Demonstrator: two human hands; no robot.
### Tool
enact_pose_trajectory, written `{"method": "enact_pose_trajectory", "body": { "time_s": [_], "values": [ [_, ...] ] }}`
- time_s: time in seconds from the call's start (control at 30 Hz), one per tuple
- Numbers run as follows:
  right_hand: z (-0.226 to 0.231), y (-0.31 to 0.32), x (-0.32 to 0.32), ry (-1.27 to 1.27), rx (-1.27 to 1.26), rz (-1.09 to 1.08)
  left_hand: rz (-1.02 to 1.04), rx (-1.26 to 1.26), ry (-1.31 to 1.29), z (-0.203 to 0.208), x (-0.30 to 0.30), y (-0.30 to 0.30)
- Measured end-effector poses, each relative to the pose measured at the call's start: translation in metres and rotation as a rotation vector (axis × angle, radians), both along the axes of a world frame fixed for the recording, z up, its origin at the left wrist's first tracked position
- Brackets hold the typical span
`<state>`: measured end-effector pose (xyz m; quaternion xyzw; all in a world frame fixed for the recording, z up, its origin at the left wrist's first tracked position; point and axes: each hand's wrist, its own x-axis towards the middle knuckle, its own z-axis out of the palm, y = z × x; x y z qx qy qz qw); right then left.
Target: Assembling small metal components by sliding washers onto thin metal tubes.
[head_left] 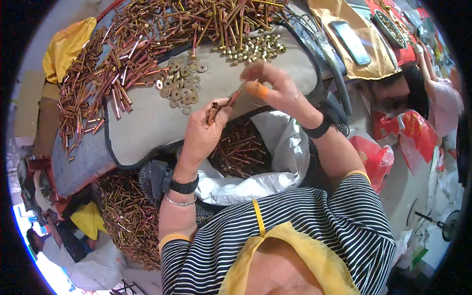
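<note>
My left hand (202,133) is closed around copper-coloured bolts. One bolt (234,98) slants up and to the right out of the grip, and another bolt (212,113) sticks up beside the fingers. Just right of the slanted bolt's tip is my right hand (282,92), slightly blurred, with orange tape around one finger. Its fingertips stand apart, and I see nothing between them. Beyond the hands, flat washers (183,91) and small brass-coloured nuts (260,48) lie in heaps on a grey mat (140,130).
Loose bolts (132,44) cover the back and left of the work surface. Below my hands, an open white sack (236,189) holds more bolts; another bolt heap (130,211) is at lower left. A phone (351,43) lies on brown paper at back right, near red plastic bags (410,130).
</note>
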<state>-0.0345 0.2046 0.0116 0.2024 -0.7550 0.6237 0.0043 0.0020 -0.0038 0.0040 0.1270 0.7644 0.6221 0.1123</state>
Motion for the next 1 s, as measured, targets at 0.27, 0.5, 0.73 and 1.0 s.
{"method": "enact_pose_trajectory", "body": {
  "time_s": [0.27, 0.5, 0.73, 1.0],
  "values": [
    [-0.003, -0.004, 0.000, 0.070, -0.009, -0.015, 0.008, -0.006, 0.031, 0.001, -0.001, -0.002],
    [-0.005, -0.003, 0.001, -0.002, -0.054, -0.094, -0.022, 0.033, -0.018, -0.003, 0.001, -0.001],
    [-0.006, 0.000, 0.000, -0.157, 0.050, -0.027, -0.034, -0.009, 0.008, 0.001, 0.001, -0.001],
    [-0.006, 0.006, 0.003, -0.243, -0.078, 0.101, -0.016, -0.009, 0.017, -0.001, 0.000, -0.003]
  ]
}}
